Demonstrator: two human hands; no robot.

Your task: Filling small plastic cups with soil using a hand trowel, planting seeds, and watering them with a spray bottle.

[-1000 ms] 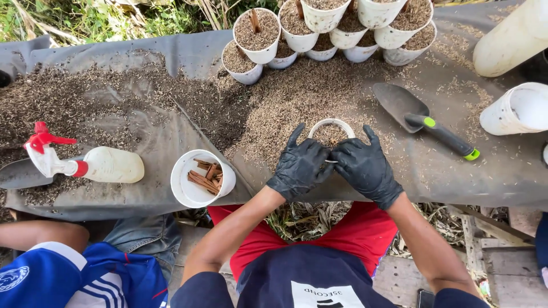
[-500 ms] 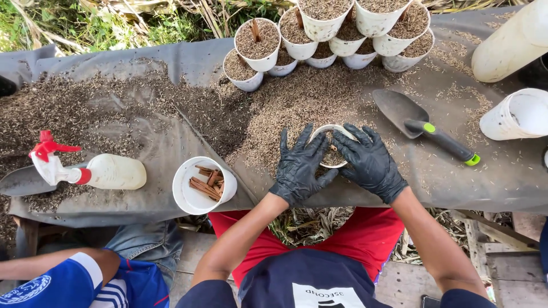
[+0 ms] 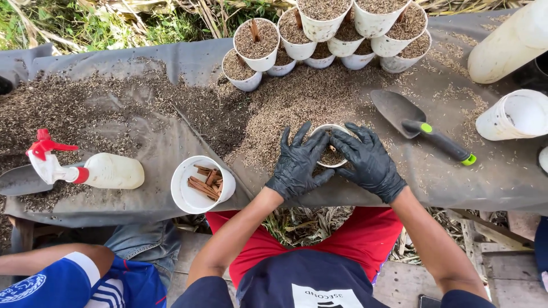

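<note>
Looking down from the head camera, I read the scene from left to right across a grey sheet (image 3: 171,142) that drapes the work surface outdoors, with grass and dry stalks along its far edge. At far left a dark trowel blade (image 3: 20,181) lies beside a white spray bottle (image 3: 103,171) with a red trigger, resting on its side among scattered dark potting mix (image 3: 74,108). Next comes a white cup (image 3: 185,194) holding brown bark sticks (image 3: 204,182). Below it, a seated person's blue sleeve (image 3: 63,282) enters the frame. At centre, my left hand (image 3: 298,164) and right hand (image 3: 370,162), both in black gloves, curl around a small white pot (image 3: 331,151) filled with mix, fingers pressing on its top; the pot sits on a pale heap of husk-like mix (image 3: 285,108), near the sheet's front edge. Behind, a cluster of filled white pots (image 3: 319,28) stands stacked in rows. To the right lies a hand trowel (image 3: 419,125) with black-and-green handle, then an empty white cup (image 3: 514,117) on its side and a pale cylinder (image 3: 508,43).
</note>
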